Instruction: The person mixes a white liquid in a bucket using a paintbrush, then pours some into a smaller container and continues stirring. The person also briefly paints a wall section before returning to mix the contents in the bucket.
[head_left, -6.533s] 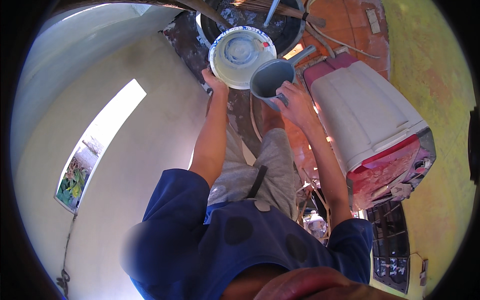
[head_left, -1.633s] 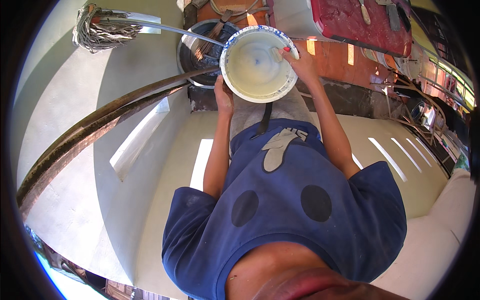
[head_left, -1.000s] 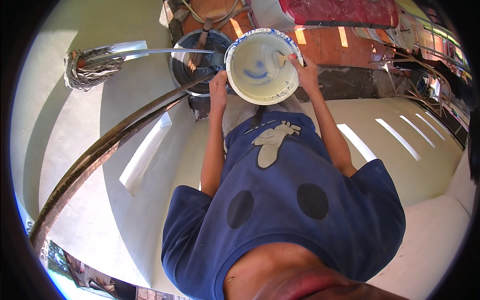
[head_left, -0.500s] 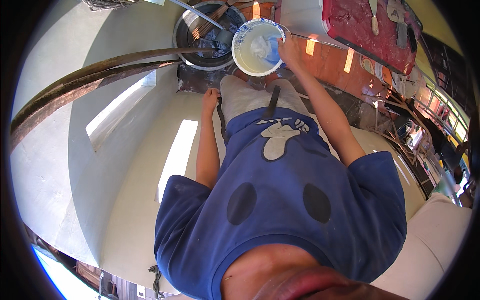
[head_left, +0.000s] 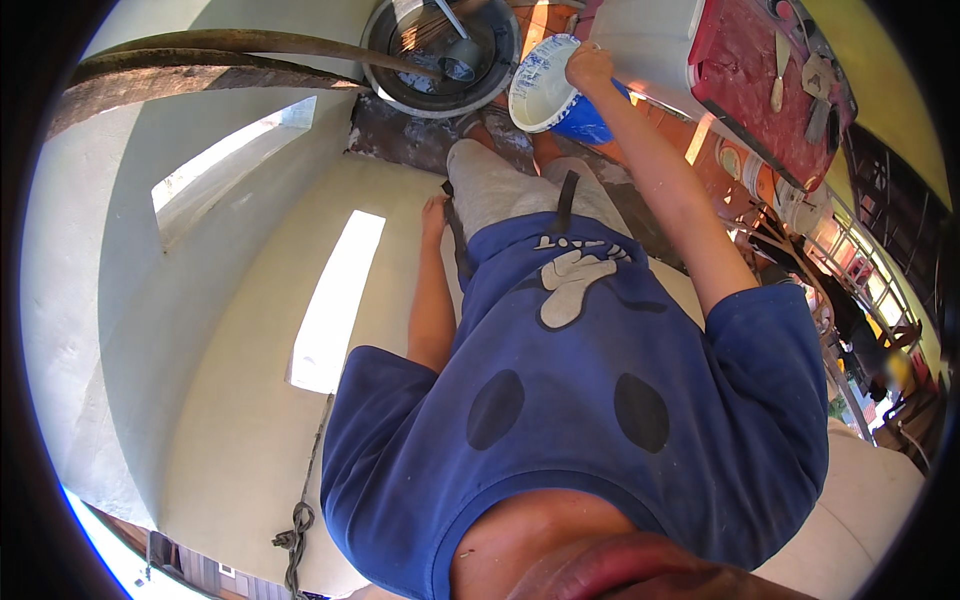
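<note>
Left hand (head_left: 434,212): beside the hip, near a dark strap (head_left: 461,240); I cannot tell how far it is open or whether it holds anything.
Right hand (head_left: 588,68): closed on the bucket (head_left: 546,98) at its upper edge; rim or handle, I cannot tell.
Carry: I would hold the wrist firm and limit the tilt; a one-sided grip could let the load swing or spill.
Bucket finish: white inside, blue outside, rim smeared blue; contents unclear.
Bucket position: tilted, mouth leftward, between tub (head_left: 430,113) and red-and-white box (head_left: 745,100).
</note>
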